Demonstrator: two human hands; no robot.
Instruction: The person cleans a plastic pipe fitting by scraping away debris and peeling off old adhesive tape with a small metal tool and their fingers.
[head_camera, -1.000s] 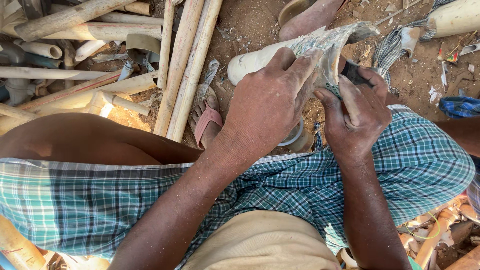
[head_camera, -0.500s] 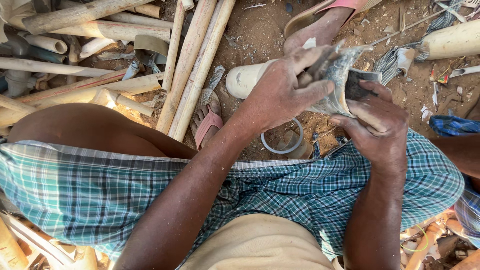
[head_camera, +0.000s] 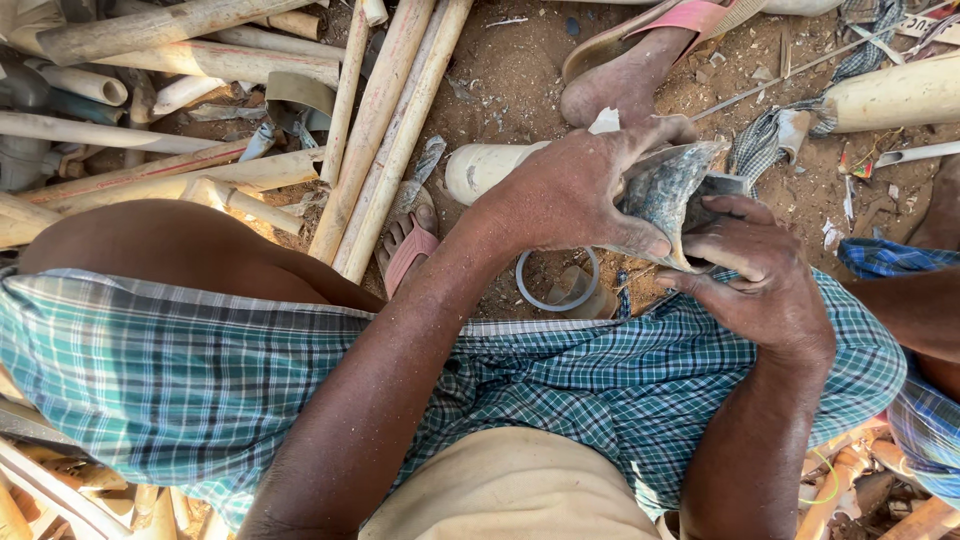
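A: What's being held there?

B: A crumpled grey scrap (head_camera: 665, 200), sheet-like, is clamped between both hands above the checked cloth (head_camera: 560, 375) over the lap. The left hand (head_camera: 575, 195) is wrapped over its top, fingers curled and pressed onto it; the right hand (head_camera: 765, 275) is pinching its right edge from below.

A: And what's seen on the ground?

B: A pale pipe stub (head_camera: 490, 168) is partly hidden behind the left hand, a grey ring (head_camera: 553, 285) lies on the dirt just under it, and long pale pipes (head_camera: 385, 130) are piled toward the top left corner. A pink sandal (head_camera: 410, 255) is worn nearby.
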